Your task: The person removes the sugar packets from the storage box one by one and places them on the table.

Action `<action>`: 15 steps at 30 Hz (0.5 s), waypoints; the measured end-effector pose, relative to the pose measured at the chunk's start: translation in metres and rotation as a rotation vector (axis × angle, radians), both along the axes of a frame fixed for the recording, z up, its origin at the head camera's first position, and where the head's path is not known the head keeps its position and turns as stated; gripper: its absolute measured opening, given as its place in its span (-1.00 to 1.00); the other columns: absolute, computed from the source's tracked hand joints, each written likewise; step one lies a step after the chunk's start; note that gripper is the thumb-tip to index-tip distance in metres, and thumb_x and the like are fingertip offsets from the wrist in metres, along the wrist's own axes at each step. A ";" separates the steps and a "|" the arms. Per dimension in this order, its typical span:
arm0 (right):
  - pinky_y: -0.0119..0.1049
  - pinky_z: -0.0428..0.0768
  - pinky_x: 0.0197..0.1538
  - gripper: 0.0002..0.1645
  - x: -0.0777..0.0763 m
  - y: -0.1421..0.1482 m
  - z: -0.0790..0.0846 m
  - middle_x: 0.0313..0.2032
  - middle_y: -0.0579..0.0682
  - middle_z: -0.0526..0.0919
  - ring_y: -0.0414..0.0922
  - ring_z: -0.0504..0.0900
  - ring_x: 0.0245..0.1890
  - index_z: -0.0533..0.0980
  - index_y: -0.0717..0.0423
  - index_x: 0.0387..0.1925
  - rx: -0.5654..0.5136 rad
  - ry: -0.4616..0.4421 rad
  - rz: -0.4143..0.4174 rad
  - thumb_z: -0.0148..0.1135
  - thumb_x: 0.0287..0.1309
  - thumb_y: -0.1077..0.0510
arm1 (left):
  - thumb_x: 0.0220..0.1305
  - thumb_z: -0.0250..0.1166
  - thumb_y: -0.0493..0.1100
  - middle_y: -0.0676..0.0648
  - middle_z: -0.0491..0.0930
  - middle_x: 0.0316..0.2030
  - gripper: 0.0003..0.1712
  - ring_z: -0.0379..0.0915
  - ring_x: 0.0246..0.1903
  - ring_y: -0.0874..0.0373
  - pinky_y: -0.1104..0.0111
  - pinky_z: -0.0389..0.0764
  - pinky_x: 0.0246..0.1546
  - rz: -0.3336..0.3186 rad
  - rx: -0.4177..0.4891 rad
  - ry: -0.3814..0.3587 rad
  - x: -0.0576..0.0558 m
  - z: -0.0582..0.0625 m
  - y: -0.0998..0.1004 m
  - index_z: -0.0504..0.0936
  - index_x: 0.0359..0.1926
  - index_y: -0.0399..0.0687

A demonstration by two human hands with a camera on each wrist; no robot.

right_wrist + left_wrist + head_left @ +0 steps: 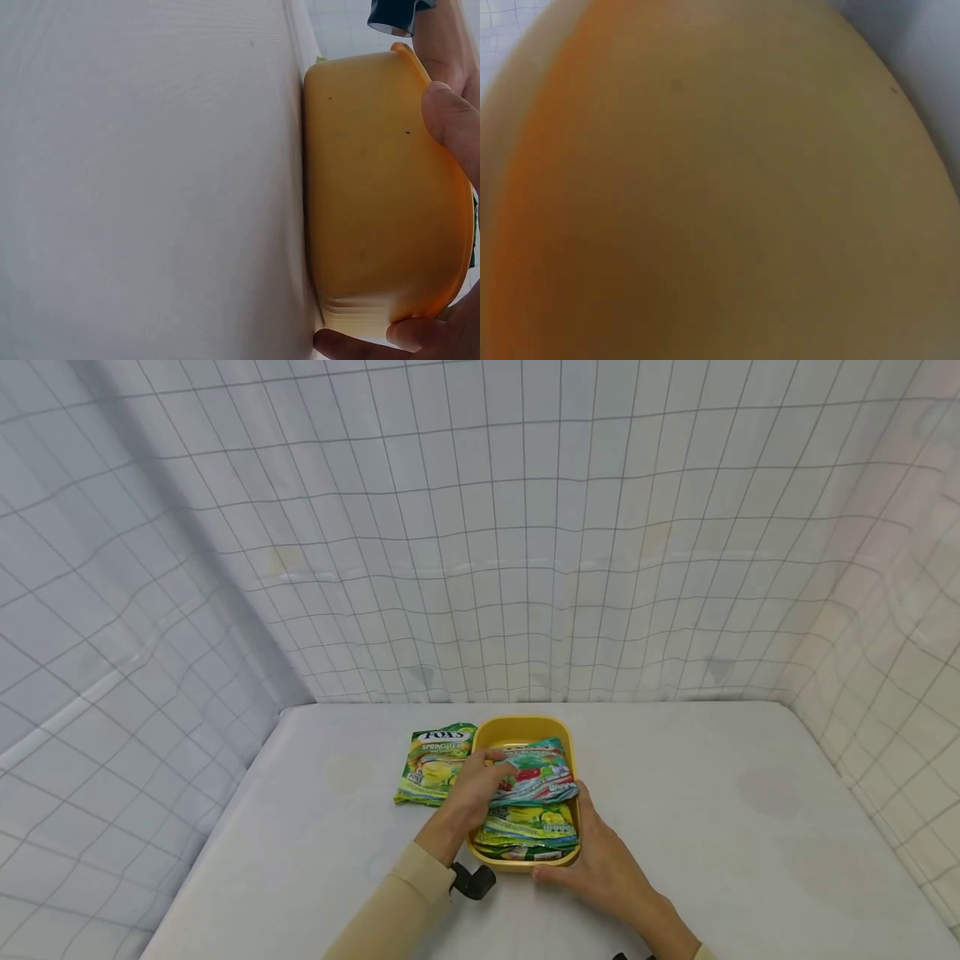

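Note:
A yellow plastic tub (517, 865) stands on the white table with several candy bags inside. My left hand (472, 789) reaches over its left rim and holds the left end of a teal candy bag (534, 774), thumb on top and other fingers partly hidden. Under that bag lies a yellow-green candy bag (528, 827). My right hand (603, 860) grips the tub from the right, thumb at the near rim and fingers along the side. The tub's wall (375, 180) fills much of the right wrist view. Close up, the tub's wall (735, 180) covers the left wrist view.
A green and yellow Fox's candy bag (431, 764) lies flat on the table, close against the tub's left side. The white table (712, 810) extends to both sides. Grid-patterned white cloth (525, 568) hangs behind it and at both sides.

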State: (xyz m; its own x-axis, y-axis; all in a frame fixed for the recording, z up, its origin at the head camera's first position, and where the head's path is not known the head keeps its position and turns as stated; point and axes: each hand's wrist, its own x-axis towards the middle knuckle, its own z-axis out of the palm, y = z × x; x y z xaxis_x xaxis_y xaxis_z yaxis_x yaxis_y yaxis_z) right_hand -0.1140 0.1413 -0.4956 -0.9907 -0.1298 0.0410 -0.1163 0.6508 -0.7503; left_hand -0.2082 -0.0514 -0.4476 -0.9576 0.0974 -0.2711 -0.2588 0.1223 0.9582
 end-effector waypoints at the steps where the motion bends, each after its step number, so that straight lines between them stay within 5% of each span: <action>1: 0.13 0.44 0.29 0.68 0.000 0.000 0.000 0.50 0.13 0.23 0.13 0.41 0.35 -0.24 0.02 0.63 -0.002 0.004 0.002 0.59 -0.26 -0.46 | 0.37 0.28 -0.23 -0.30 0.40 0.16 -0.52 0.40 -0.06 -0.11 0.03 0.47 0.05 -0.003 0.009 -0.008 -0.001 0.000 0.000 0.42 0.22 -0.37; 15: 0.13 0.43 0.30 0.67 0.000 -0.001 0.001 0.50 0.16 0.22 0.14 0.39 0.36 -0.23 0.05 0.63 -0.004 -0.001 0.005 0.60 -0.24 -0.44 | 0.40 0.29 -0.14 -0.27 0.44 0.16 -0.44 0.43 0.02 -0.12 0.03 0.49 0.11 -0.140 -0.035 -0.019 -0.015 -0.002 -0.006 0.43 0.32 -0.29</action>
State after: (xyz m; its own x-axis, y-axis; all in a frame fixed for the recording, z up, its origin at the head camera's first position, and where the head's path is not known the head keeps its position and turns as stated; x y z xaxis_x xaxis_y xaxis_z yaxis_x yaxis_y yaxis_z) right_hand -0.1137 0.1408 -0.4949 -0.9901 -0.1345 0.0403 -0.1185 0.6471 -0.7531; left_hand -0.2235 -0.0578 -0.4494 -0.9300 0.2197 -0.2946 -0.2551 0.1912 0.9478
